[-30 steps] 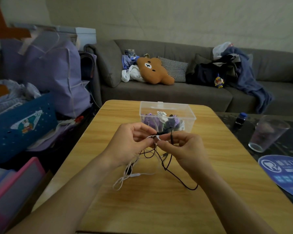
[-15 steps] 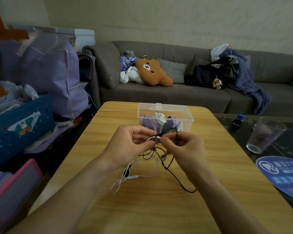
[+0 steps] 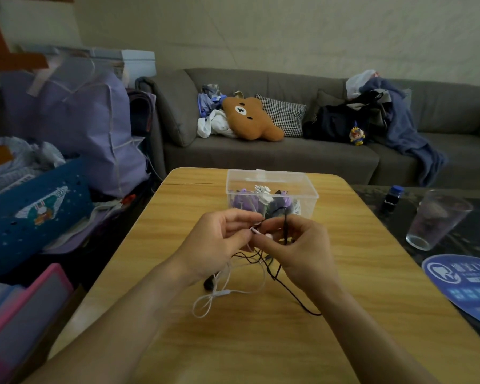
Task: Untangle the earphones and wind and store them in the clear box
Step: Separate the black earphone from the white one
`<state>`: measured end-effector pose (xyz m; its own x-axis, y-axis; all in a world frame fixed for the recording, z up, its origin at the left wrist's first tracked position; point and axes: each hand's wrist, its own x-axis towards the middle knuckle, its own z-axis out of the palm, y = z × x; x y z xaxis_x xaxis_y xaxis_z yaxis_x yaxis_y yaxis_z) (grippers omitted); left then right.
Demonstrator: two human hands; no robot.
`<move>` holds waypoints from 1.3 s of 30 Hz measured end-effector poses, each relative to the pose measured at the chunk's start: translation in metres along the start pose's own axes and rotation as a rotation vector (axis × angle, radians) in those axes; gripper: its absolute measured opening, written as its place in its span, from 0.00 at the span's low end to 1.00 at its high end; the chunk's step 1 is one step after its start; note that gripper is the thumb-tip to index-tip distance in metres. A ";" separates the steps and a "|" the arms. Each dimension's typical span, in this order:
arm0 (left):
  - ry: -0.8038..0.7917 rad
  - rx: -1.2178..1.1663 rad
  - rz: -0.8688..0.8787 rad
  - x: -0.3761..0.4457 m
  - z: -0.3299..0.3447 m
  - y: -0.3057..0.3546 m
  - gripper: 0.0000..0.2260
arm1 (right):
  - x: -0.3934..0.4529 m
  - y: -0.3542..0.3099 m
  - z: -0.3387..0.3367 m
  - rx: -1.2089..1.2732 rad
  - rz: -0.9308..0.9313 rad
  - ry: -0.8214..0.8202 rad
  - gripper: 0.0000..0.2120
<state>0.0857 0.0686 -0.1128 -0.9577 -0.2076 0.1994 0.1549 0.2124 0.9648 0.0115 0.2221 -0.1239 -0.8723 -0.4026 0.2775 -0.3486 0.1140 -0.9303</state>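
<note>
Over the wooden worktop [image 3: 344,342], left hand [image 3: 219,245] and right hand [image 3: 302,245] are both pinching the tangled earphones [image 3: 250,256], and should be teasing loops apart gently toward 9 and 3 o'clock.

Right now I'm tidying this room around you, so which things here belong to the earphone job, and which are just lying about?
Part of the job:
left hand
right hand
white earphones
black earphones
clear box

Just lying about:
drinking glass
small dark bottle
blue fan
bear cushion
</note>
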 end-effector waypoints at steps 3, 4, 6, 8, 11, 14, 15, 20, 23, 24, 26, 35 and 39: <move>0.039 0.016 0.004 0.001 -0.001 -0.001 0.17 | 0.000 -0.002 0.002 -0.040 -0.052 -0.040 0.17; 0.040 0.032 0.005 0.001 -0.001 -0.001 0.17 | -0.001 -0.002 0.002 -0.081 -0.060 -0.056 0.19; 0.028 0.094 0.007 0.000 -0.001 -0.002 0.17 | -0.002 -0.004 0.001 -0.170 -0.040 -0.090 0.18; 0.024 0.230 0.015 -0.001 -0.001 -0.002 0.16 | 0.000 -0.002 -0.001 -0.206 0.004 -0.108 0.14; 0.049 0.432 0.033 0.000 -0.002 -0.001 0.15 | 0.003 0.003 -0.004 -0.248 0.040 -0.137 0.09; 0.118 0.565 0.074 0.000 0.000 0.001 0.12 | 0.004 0.004 -0.004 -0.233 0.034 -0.138 0.05; 0.131 0.579 0.081 0.000 0.001 0.002 0.11 | 0.005 0.005 -0.004 -0.211 0.045 -0.129 0.05; 0.205 0.636 0.147 0.002 -0.004 0.004 0.05 | 0.008 0.006 -0.008 0.020 0.143 -0.067 0.05; 0.192 0.548 0.121 0.002 -0.008 0.001 0.04 | 0.008 0.005 -0.011 0.104 0.186 -0.056 0.05; 0.175 0.499 0.105 0.001 -0.010 -0.001 0.04 | 0.009 0.006 -0.012 0.117 0.204 -0.047 0.06; 0.175 0.397 0.067 0.001 -0.013 0.000 0.04 | 0.010 0.007 -0.015 0.153 0.241 -0.033 0.06; 0.590 0.238 -0.254 0.011 -0.019 -0.003 0.19 | 0.008 0.007 -0.018 0.210 0.196 -0.114 0.08; 0.496 0.383 -0.016 0.002 -0.007 0.010 0.31 | 0.005 0.003 -0.015 0.186 0.153 -0.170 0.07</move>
<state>0.0871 0.0640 -0.1016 -0.7182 -0.6127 0.3299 -0.0448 0.5137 0.8568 0.0010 0.2339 -0.1213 -0.8345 -0.5416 0.1016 -0.1354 0.0229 -0.9905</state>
